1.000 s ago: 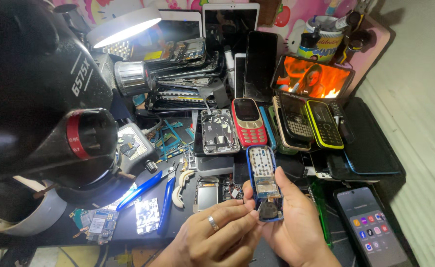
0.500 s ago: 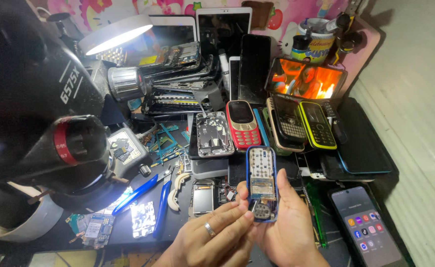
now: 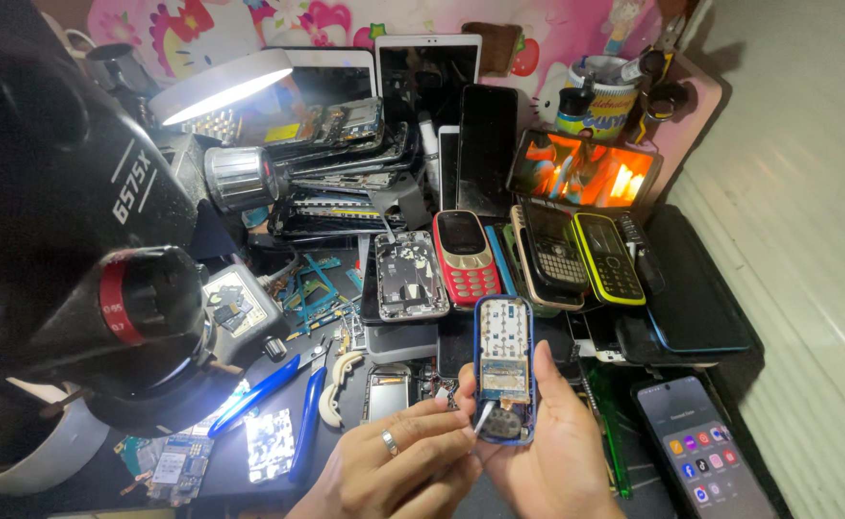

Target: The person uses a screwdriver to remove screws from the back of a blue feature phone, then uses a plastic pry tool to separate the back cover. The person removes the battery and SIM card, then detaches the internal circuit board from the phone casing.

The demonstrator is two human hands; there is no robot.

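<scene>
My right hand point(image 3: 549, 452) cradles a small opened phone with a blue frame point(image 3: 504, 365), its white keypad board and circuit parts exposed, upright above the desk's near edge. My left hand point(image 3: 398, 471), a ring on one finger, pinches at the phone's lower end near a round dark part point(image 3: 502, 424). Both hands meet at the bottom centre of the head view.
A black microscope point(image 3: 76, 250) with a red ring fills the left. A ring lamp point(image 3: 221, 86) glows at the back. A red keypad phone point(image 3: 466, 255), black keypad phones point(image 3: 581, 255), an opened phone point(image 3: 410, 276), blue pliers point(image 3: 283, 394), a lit smartphone point(image 3: 696, 452) and stacked boards crowd the desk.
The view has tilted a little, so the desk sits lower in the picture. Both hands keep hold of the blue-framed phone; my left fingers stay at its lower end.
</scene>
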